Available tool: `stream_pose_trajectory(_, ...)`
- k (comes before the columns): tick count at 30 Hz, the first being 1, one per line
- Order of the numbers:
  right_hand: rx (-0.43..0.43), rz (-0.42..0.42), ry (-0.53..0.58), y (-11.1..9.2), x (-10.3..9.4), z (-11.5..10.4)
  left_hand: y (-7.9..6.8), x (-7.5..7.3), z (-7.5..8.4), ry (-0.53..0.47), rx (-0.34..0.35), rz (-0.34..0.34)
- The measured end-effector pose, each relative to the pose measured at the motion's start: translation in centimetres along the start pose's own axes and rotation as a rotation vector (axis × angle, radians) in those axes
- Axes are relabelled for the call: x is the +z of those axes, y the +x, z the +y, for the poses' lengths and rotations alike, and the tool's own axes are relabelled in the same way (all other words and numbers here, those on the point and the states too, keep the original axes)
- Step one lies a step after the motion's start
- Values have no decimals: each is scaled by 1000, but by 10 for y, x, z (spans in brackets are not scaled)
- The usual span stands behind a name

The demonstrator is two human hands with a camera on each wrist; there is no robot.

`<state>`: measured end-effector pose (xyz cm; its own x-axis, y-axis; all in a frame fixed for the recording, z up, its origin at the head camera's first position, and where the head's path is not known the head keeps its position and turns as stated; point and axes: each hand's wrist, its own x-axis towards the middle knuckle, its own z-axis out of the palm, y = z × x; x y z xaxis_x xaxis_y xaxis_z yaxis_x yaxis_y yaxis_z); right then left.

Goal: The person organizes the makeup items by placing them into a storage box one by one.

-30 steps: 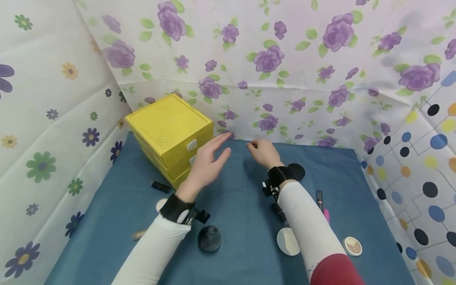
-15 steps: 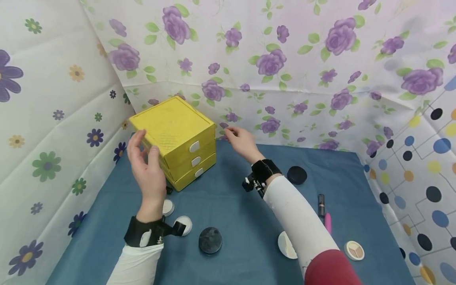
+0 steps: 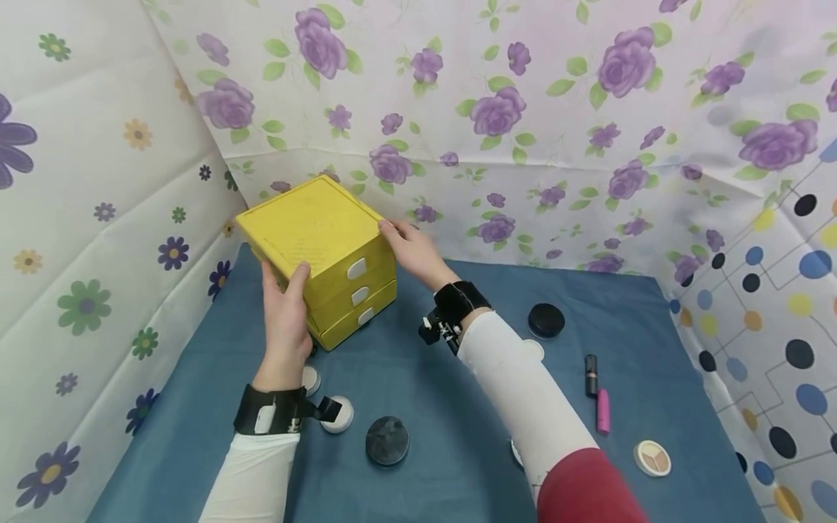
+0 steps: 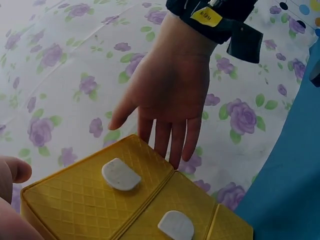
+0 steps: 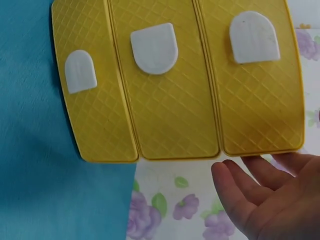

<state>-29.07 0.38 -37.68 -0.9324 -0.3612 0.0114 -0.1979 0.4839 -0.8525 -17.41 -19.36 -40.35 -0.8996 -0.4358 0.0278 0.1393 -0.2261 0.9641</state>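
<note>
In the head view a yellow box (image 3: 314,229) with three stacked drawers stands at the back left of the blue cloth. Its front carries white pull tabs (image 3: 360,295), and all the drawers look closed. My left hand (image 3: 284,327) rests against the box's left side, thumb up near the front top corner. On the opposite side my right hand (image 3: 418,254) touches the upper edge, with the thumb by the top corner. The left wrist view shows the fingers of the right hand (image 4: 172,90) straight along the side. In the right wrist view that hand (image 5: 280,192) meets the box's side.
A dark round compact (image 3: 387,441) and white round pots (image 3: 336,414) lie in front of the box. To the right are a black round case (image 3: 546,320), a black tube (image 3: 591,374), a magenta tube (image 3: 603,411) and a three-colour palette (image 3: 652,458). Patterned curtains (image 3: 458,145) enclose the back and sides.
My left hand has swung from the box's front to its left side and now touches it. The right hand has moved left onto the right side. The box stands where it was.
</note>
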Motion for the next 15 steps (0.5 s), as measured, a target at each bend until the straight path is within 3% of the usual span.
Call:
stream_pose_trajectory(8, 3, 24, 88, 1, 13, 12, -1, -2, -8, 55, 13, 37)
stream_pose_trajectory(15, -2, 4, 205, -9, 12, 24, 0, 1, -12, 19, 25, 27)
